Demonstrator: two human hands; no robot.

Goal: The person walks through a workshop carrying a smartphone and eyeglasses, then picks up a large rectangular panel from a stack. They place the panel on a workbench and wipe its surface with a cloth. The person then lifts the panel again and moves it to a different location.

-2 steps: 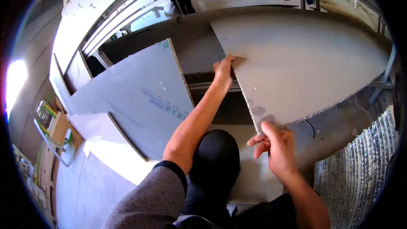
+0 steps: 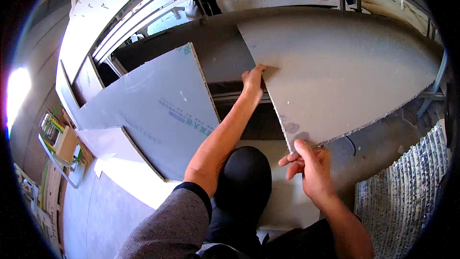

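Note:
A large grey plasterboard sheet (image 2: 345,72) slants across the right half, its rough-cut lower edge facing me. My left hand (image 2: 252,80) reaches forward and is closed over the sheet's left edge, thumb and fingers partly hidden behind it. At the near lower corner, my right hand (image 2: 314,165) pinches the board with the thumb on top and the fingers beneath. Dark smudges mark the face close to that corner. Left of my left arm leans another board (image 2: 153,100), blue-grey with faint green print, and neither hand touches it.
A smaller pale board (image 2: 122,146) leans low at left. Thin boards stand in a tall stack (image 2: 405,187) at lower right. Metal rails (image 2: 143,19) cross the back, with a dark panel (image 2: 215,43) below them. My knee (image 2: 243,177) is between my arms.

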